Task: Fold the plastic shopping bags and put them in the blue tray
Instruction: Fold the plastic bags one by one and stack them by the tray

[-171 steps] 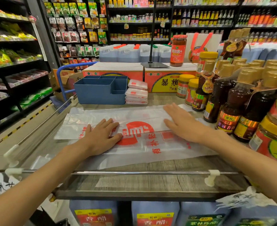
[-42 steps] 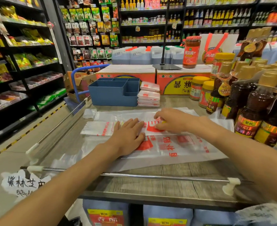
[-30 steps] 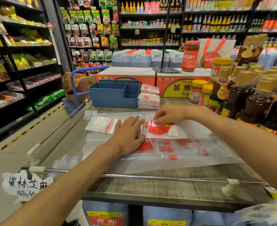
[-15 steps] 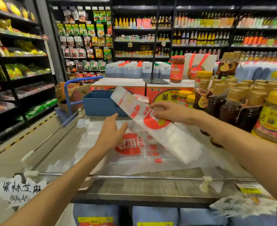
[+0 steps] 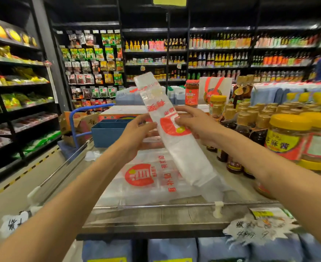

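1. Plastic bag (image 5: 176, 133), folded into a long strip, is pinched in both hands' fingers (image 5: 148, 127), lifted off the bench (image 5: 174, 214).
2. More folds remain; another bag (image 5: 146, 178) lies flat below, blue tray (image 5: 108, 133) beyond.

Bottles (image 5: 250, 125) crowd the right; blue tray (image 5: 108, 133) blocks behind; left side open.

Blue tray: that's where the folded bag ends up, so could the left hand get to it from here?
Probably yes. The left hand is just in front of the tray, nothing between them, but it is holding the bag.
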